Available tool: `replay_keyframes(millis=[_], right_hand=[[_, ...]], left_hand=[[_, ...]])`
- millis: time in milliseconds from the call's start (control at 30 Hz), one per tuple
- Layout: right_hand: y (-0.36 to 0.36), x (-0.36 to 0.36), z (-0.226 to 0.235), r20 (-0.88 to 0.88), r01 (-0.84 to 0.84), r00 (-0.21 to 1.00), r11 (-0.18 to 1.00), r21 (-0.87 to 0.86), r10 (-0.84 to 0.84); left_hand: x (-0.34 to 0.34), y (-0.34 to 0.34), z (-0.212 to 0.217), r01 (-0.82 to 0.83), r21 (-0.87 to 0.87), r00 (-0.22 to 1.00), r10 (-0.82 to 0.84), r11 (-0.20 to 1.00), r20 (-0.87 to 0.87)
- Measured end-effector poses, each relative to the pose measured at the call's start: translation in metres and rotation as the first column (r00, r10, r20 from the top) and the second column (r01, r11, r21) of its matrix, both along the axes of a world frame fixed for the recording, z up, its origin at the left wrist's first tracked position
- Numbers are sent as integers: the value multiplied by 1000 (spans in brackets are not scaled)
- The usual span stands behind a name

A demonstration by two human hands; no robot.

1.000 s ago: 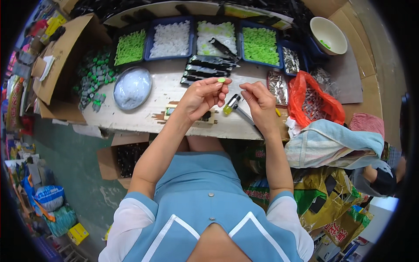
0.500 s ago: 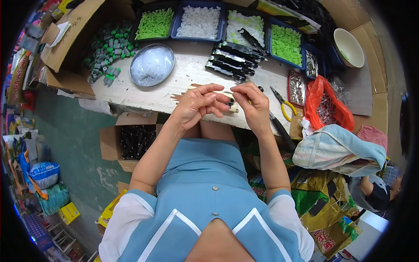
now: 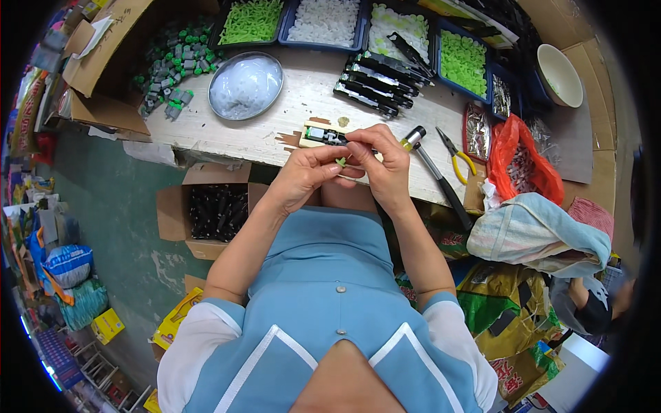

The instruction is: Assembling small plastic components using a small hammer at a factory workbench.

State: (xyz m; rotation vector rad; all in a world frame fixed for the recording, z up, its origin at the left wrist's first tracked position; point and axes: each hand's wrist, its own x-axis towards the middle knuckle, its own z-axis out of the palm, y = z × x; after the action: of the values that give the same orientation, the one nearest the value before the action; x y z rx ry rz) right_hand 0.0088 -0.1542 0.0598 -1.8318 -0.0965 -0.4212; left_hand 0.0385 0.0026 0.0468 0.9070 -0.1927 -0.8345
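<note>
A small light-green plastic piece sits between the thumb and fingertips of my left hand, over the table's near edge. My right hand is pinched closed right beside it; whatever its fingertips hold is hidden. Just beyond both hands, a black casing with green and metallic parts lies in a cream-coloured block on the table. Fingers of my right hand cover the casing's right end. Several long black casings lie stacked farther back.
Behind are trays of green pieces and white pieces. A metal bowl of whitish grease-like stuff stands left. On the right lie a hammer, yellow-handled pliers and a red bag. A carton of black parts sits below.
My hands have come closer together and a little lower. The green piece now shows in my left fingers, and the casing in its block and the hammer's head are uncovered. The view has shifted slightly.
</note>
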Motion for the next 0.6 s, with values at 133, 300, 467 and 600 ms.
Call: replay_keyframes(millis=[133,300,467,600], right_hand=[[2,1,-3,-32,13,999,994,110,-9],[4,-4,0,-216,83,975,831,550,46],[9,-6,-2,-243,104,962,653,750,127],[12,-4,-4,-224,112,970,633,766,99]], left_hand=[[0,0,5,8,-41,999,-6,999,41],[0,0,-3,16,-168,999,-7,986,53],[-6,-9,-13,-185,-265,982,188,946,-14],[-6,-9,-19,-190,-250,981,195,949,-6]])
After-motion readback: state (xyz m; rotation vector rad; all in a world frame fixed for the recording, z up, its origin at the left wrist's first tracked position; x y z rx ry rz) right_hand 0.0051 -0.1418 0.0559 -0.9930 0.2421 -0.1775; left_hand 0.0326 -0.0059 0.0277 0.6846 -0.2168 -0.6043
